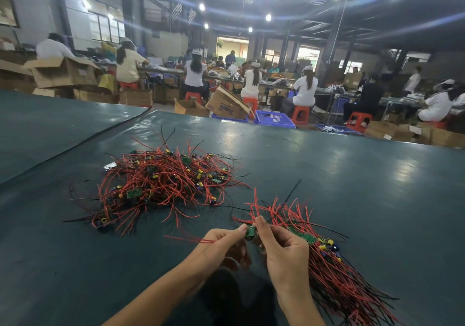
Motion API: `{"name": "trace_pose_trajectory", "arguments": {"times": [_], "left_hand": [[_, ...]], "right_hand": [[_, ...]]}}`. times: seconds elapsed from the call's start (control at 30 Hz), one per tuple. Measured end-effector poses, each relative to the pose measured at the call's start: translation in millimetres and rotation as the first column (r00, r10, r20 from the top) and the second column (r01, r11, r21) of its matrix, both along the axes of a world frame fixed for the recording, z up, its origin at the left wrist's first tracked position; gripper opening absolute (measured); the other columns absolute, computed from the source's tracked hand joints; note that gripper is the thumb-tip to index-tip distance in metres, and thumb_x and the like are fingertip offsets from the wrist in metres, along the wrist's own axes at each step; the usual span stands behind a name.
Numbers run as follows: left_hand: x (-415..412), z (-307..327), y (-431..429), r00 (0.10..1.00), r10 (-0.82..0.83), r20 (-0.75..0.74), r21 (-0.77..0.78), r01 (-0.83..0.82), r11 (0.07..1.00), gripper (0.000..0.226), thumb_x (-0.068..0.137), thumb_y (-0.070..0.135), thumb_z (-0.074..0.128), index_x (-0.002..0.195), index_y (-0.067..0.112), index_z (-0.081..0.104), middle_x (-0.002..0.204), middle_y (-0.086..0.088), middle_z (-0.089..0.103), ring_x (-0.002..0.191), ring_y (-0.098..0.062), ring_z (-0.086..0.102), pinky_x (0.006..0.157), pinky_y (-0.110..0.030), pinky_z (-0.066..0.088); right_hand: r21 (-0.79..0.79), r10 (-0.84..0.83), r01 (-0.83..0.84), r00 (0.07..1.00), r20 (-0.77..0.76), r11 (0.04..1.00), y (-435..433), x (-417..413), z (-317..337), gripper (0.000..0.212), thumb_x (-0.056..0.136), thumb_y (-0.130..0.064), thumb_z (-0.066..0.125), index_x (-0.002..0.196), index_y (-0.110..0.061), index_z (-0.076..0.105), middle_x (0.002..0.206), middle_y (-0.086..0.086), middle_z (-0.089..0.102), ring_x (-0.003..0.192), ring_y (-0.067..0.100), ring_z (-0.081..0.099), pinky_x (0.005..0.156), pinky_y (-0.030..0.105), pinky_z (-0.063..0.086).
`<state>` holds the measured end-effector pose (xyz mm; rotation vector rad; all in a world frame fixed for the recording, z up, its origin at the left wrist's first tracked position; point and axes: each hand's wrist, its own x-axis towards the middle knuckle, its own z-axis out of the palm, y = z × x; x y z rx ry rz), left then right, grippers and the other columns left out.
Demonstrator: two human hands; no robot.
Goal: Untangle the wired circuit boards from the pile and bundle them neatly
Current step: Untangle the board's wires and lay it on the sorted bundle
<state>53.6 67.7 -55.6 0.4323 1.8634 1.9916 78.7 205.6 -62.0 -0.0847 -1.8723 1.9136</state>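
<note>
1. Worktop (352, 187): dark green sheet cover, with a seam running diagonally across its left part.
2. Pile (161, 182), left of centre, lying on the worktop: tangled red and black leads with small green boards and yellow and blue parts mixed in. Loose lead ends stick out all round. It is clear of both hands.
3. Left hand (221, 244), low centre: grip clamped, thumb and forefinger pinching the left edge of one circuit board (250, 232). A few red leads trail leftward from this hand.
4. The circuit board is small and green, held between the two hands above the worktop.
5. Right hand (284, 245): grip clamped on the same board from the right, thumb and forefinger tips on it. Its other fingers are curled; cannot tell whether they hold anything else.
6. Bundle (327, 262), just right of the right hand, on the worktop: boards lined up mid-length, leads fanning out at the far end and running together toward the near right edge.
7. Beyond the far edge: cardboard boxes (226, 105), blue crates (274, 119), and people (304, 89) seated on red stools (300, 114).
</note>
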Motion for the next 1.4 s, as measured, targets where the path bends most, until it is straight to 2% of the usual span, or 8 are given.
{"name": "trace_pose_trajectory", "arguments": {"times": [0.13,0.3,0.43,0.6,0.73,0.97,1.17,1.4], "left_hand": [[0.7,-1.9,-1.1,0.996,-0.005,0.092,0.069,-0.001,0.998,0.047,0.079,0.058,0.059,0.055,0.017,0.062,0.067,-0.008,0.065,0.062,-0.018,0.062,0.061,-0.023,0.048],[0.6,-1.2,-0.8,0.998,-0.011,0.066,0.03,0.009,1.0,0.05,0.081,0.058,0.055,0.057,0.015,0.066,0.068,-0.009,0.068,0.062,-0.017,0.064,0.063,-0.023,0.05],[1.3,-0.4,1.6,1.0,0.006,0.031,0.006,-0.006,1.0,0.049,0.081,0.055,0.055,0.057,0.013,0.064,0.066,-0.009,0.067,0.06,-0.016,0.062,0.06,-0.021,0.048],[3.6,2.5,6.1,0.999,0.046,-0.003,-0.008,-0.046,0.999,0.049,0.086,0.045,0.054,0.044,0.019,0.056,0.057,-0.004,0.062,0.053,-0.013,0.056,0.053,-0.017,0.043],[5.9,3.7,6.8,0.998,0.047,-0.032,-0.029,-0.048,0.998,0.056,0.096,0.034,0.05,0.043,0.019,0.055,0.056,-0.003,0.062,0.055,-0.014,0.056,0.055,-0.019,0.043],[7.1,8.2,7.3,0.997,0.034,-0.076,-0.048,-0.038,0.998,0.057,0.099,0.026,0.047,0.043,0.019,0.052,0.056,-0.005,0.062,0.057,-0.015,0.056,0.057,-0.019,0.045],[5.0,6.7,2.7,0.997,0.055,-0.06,-0.05,-0.058,0.997,0.053,0.097,0.031,0.051,0.047,0.017,0.061,0.058,-0.005,0.065,0.057,-0.013,0.058,0.06,-0.02,0.046],[4.4,2.3,2.2,0.999,0.006,-0.034,-0.04,-0.007,0.999,0.047,0.093,0.048,0.049,0.074,0.012,0.072,0.084,-0.018,0.072,0.066,-0.015,0.062,0.064,-0.022,0.049]], "right_hand": [[0.036,0.003,-0.004,1.0,0.026,0.999,-0.9,0.8,-2.4,0.062,0.07,-0.055,0.07,0.057,0.005,0.063,0.05,0.014,0.044,0.05,0.018,0.041,0.055,0.03,0.041],[0.127,0.009,-0.008,1.0,-0.009,0.992,-3.6,1.9,-1.8,0.066,0.078,-0.05,0.067,0.07,0.016,0.064,0.069,0.04,0.056,0.067,0.054,0.053,0.065,0.053,0.052],[0.16,-0.016,0.015,1.0,0.006,0.987,-2.5,-1.2,-2.9,0.034,0.09,-0.03,0.065,0.066,-0.01,0.077,0.067,0.018,0.07,0.074,0.04,0.065,0.072,0.047,0.055],[0.076,-0.054,0.053,0.998,0.012,0.996,-1.2,-2.8,-5.1,0.035,0.092,-0.023,0.065,0.067,0.0,0.074,0.068,0.021,0.068,0.062,0.025,0.064,0.063,0.026,0.049],[-0.013,-0.116,0.116,0.993,0.004,0.993,-2.6,-3.6,-3.4,0.031,0.089,-0.017,0.069,0.059,-0.016,0.075,0.064,0.005,0.072,0.06,0.007,0.064,0.06,0.013,0.047],[-0.138,-0.114,0.124,0.99,0.077,0.983,1.7,-2.8,-1.2,0.03,0.089,-0.022,0.069,0.06,-0.019,0.076,0.045,-0.008,0.054,0.043,0.002,0.044,0.048,0.018,0.037],[-0.141,-0.113,0.121,0.992,0.064,0.983,-1.3,-3.3,0.5,0.023,0.087,-0.021,0.071,0.065,-0.024,0.079,0.062,0.001,0.071,0.055,0.002,0.059,0.055,0.015,0.047],[-0.143,-0.067,0.081,0.993,0.098,0.986,-3.4,-2.1,1.3,0.019,0.082,-0.032,0.071,0.069,-0.021,0.08,0.064,0.003,0.072,0.061,0.009,0.065,0.068,0.033,0.053]]}}
